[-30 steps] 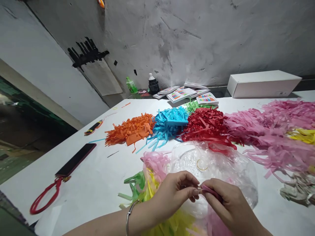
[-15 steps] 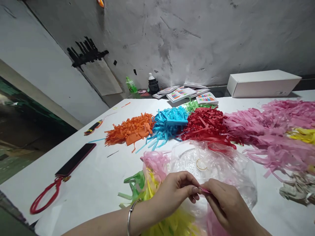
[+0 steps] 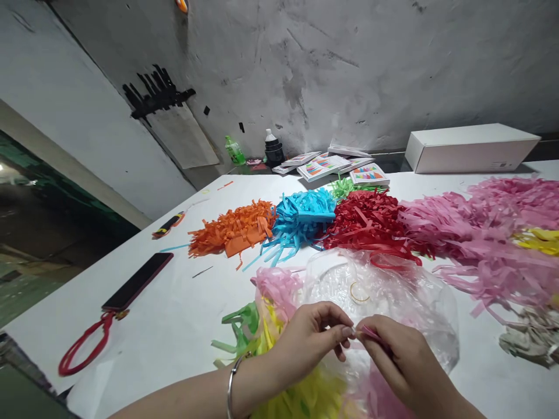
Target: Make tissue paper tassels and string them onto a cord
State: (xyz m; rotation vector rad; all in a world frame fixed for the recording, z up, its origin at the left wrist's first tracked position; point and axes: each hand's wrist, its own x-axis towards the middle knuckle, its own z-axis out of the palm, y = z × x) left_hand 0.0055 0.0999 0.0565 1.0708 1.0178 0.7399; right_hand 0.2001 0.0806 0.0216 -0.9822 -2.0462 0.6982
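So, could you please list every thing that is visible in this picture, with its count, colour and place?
table: one, white, under everything
orange fringe pile: one, orange, left end of the row
blue fringe pile: one, blue, next to the orange
red fringe pile: one, red, centre
pink fringe piles: several, pink, right side
green fringe: one small pile, green, behind the red
plastic bag: one, clear, in front of the red pile
phone: one, dark, red strap, left
printed cards: several, white with colours, far edge
box: one, white, far right
bottles: one green, one black and white, by the wall
pink strip: one, pinched between both hands
left hand: bracelet on the wrist, fingers on the strip
right hand: fingers on the strip
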